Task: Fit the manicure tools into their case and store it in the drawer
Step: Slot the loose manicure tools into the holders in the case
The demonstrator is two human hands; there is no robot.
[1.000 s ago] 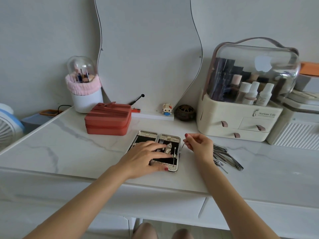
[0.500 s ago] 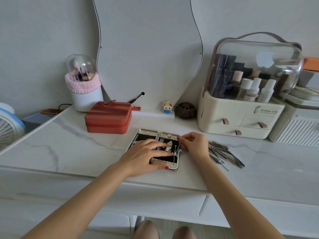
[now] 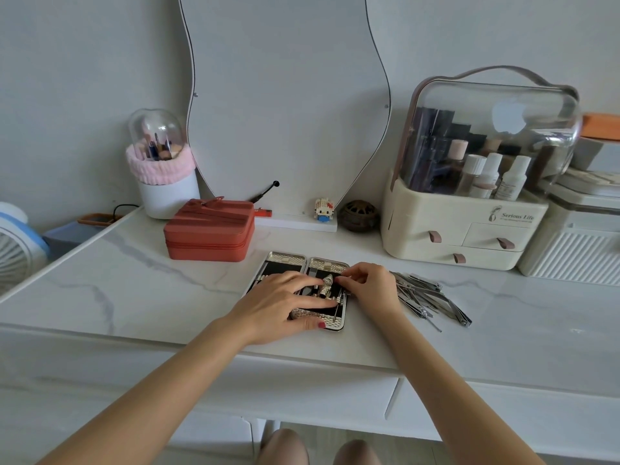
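Observation:
The manicure case (image 3: 285,260) lies open on the white marble table, silver-rimmed with a black lining and a few tools strapped inside. My left hand (image 3: 278,303) rests flat across the case's near part, fingers spread and pressing down. At the top of the case's right half, my right hand (image 3: 369,290) pinches a thin metal tool (image 3: 335,310) that runs along the case's right edge. A pile of loose steel manicure tools (image 3: 429,297) lies just right of my right hand. The desk's drawer fronts (image 3: 318,397) under the tabletop are shut.
A red zipped box (image 3: 209,229) stands behind the case to the left. A cream cosmetics organiser (image 3: 449,229) with small drawers stands at the back right, a white ribbed box (image 3: 570,256) beside it. A brush holder (image 3: 164,182), a mirror, a small figure and a fan (image 3: 16,246) line the back and left.
My right hand has moved left from beside the case onto its right half, bringing the thin tool with it. My left hand has stayed on the case.

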